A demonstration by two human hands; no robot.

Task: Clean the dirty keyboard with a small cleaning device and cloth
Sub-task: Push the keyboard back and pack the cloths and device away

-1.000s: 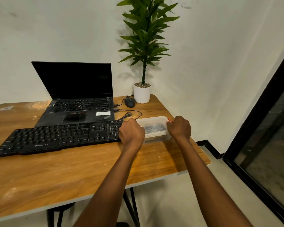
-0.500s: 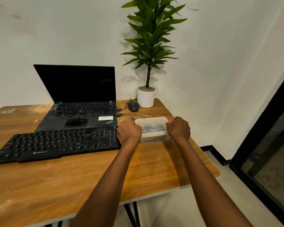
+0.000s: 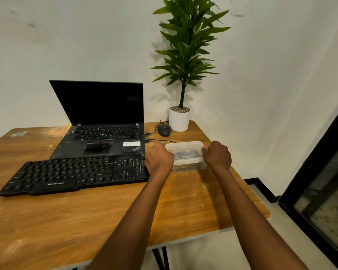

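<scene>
A black full-size keyboard lies on the wooden table, dusted with pale specks. To its right stands a clear plastic lidded box with dark items inside, blurred through the plastic. My left hand grips the box's left end and my right hand grips its right end, fingers curled over the rim. No cleaning device or cloth shows outside the box.
An open black laptop sits behind the keyboard, dusty too. A black mouse and a potted plant in a white pot stand at the back right corner. Cables run from the laptop. The table's right edge is close to the box.
The view has shifted slightly, so everything sits a little lower and farther right. Both hands keep the same hold on the box, which stays in place.
</scene>
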